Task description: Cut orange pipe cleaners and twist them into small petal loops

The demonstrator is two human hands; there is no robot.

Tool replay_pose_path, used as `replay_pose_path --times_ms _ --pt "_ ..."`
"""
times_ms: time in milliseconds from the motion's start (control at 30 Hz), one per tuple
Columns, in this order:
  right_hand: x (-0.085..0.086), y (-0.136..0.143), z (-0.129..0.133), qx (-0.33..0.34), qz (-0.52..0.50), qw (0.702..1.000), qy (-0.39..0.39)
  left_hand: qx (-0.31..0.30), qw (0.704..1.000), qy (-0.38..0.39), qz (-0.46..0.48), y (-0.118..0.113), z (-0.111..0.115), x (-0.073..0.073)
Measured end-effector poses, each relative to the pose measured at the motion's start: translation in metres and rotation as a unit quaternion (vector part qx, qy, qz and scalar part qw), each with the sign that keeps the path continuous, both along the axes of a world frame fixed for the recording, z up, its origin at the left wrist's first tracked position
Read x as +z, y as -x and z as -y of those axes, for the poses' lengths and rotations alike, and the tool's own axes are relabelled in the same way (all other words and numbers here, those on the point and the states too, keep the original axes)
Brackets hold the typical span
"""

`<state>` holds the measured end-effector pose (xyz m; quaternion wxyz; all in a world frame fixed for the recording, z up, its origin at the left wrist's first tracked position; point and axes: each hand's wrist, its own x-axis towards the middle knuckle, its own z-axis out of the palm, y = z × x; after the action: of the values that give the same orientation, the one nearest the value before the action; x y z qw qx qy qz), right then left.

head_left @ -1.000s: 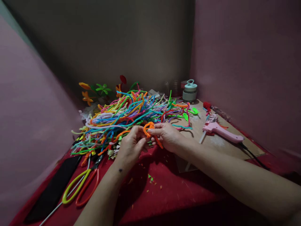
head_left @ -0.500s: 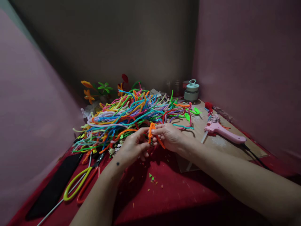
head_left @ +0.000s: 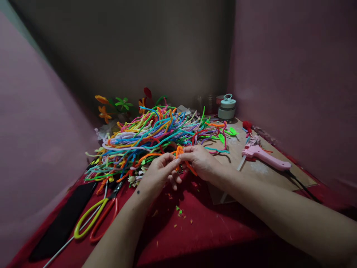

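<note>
Between both hands is an orange pipe cleaner (head_left: 180, 150), bent into a small loop with a tail running down to the right. My left hand (head_left: 160, 171) pinches its left side between thumb and forefinger, the other fingers curled below. From the right, my right hand (head_left: 198, 160) grips the loop with its fingertips, which cover part of it. Just behind the hands lies a big heap of pipe cleaners (head_left: 139, 137) in many colours. Small green and orange scraps (head_left: 179, 211) dot the red cloth (head_left: 178, 238) beneath.
Scissors (head_left: 96, 219) with yellow and red handles lie left, beside a black flat object (head_left: 63, 223). At right, a pink glue gun (head_left: 264, 156) rests on a board (head_left: 292, 178). A pale green jar (head_left: 227, 108) and fuzzy flowers (head_left: 104, 113) stand at the back.
My left thumb has moved up and in against the orange pipe cleaner, close to the right fingertips. The loop looks narrower and more pressed together.
</note>
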<state>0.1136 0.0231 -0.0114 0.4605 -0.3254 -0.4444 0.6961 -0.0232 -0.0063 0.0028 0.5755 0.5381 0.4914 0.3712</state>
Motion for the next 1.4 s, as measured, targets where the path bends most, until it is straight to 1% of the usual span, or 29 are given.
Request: replay_pose_path --times_ms 133,200,267,333,400,500,567,667,733,800,867,933,1000,1067,1133,1200,1267,1333,1400 --pt "0.003 -0.002 0.002 -0.004 0.007 1.000 -0.016 -0.007 1.000 -0.008 -0.013 -0.001 0.001 -0.001" --pt "0.004 -0.002 0.003 -0.020 0.006 0.999 -0.034 -0.005 1.000 -0.010 -0.022 -0.002 0.001 -0.001" --pt "0.004 -0.002 0.003 -0.039 0.006 0.999 -0.037 0.003 0.999 -0.024 -0.024 -0.003 0.001 -0.001" --pt "0.002 -0.001 0.002 -0.050 0.002 0.998 -0.026 0.014 0.999 -0.037 -0.003 -0.004 0.001 -0.001" --pt "0.000 0.000 0.001 -0.041 -0.016 0.999 -0.018 0.016 0.999 -0.028 0.041 -0.004 0.000 -0.002" --pt "-0.001 0.000 -0.001 0.006 -0.054 0.998 -0.006 -0.015 0.994 0.016 0.108 0.000 -0.002 -0.001" --pt "0.000 -0.001 -0.001 0.020 -0.064 0.998 0.000 -0.042 0.991 0.032 0.127 0.003 -0.002 0.000" --pt "0.003 -0.002 -0.002 0.012 -0.045 0.999 -0.002 -0.065 0.989 0.030 0.132 0.006 -0.001 0.003" --pt "0.005 -0.003 -0.003 0.004 -0.031 0.999 -0.003 -0.068 0.989 0.026 0.128 0.006 0.000 0.005" --pt "0.004 -0.004 -0.003 0.005 -0.029 1.000 -0.010 -0.060 0.992 0.019 0.113 0.006 0.001 0.007" --pt "0.003 -0.005 -0.003 0.023 -0.015 0.999 -0.035 -0.037 0.996 0.000 0.085 0.006 0.002 0.008" --pt "0.002 -0.005 -0.003 0.042 0.023 0.997 -0.067 -0.002 0.999 -0.028 0.045 0.006 0.002 0.009" --pt "0.001 -0.006 -0.003 0.046 0.070 0.992 -0.091 0.033 0.998 -0.057 0.003 0.007 0.002 0.008" --pt "0.002 -0.007 -0.002 0.049 0.108 0.988 -0.097 0.056 0.995 -0.079 -0.027 0.008 0.001 0.008" --pt "0.002 -0.007 -0.001 0.063 0.125 0.986 -0.089 0.067 0.993 -0.094 -0.037 0.009 0.001 0.009" --pt "0.002 -0.005 0.000 0.085 0.104 0.988 -0.072 0.075 0.991 -0.105 -0.041 0.010 0.000 0.009" --pt "0.001 -0.004 0.000 0.090 0.045 0.993 -0.065 0.077 0.990 -0.110 -0.049 0.011 0.000 0.010" --pt "0.002 -0.002 0.000 0.065 -0.020 0.995 -0.075 0.080 0.989 -0.113 -0.058 0.011 0.000 0.011" --pt "0.004 -0.002 0.001 0.020 -0.060 0.994 -0.088 0.081 0.988 -0.120 -0.061 0.011 0.001 0.011"
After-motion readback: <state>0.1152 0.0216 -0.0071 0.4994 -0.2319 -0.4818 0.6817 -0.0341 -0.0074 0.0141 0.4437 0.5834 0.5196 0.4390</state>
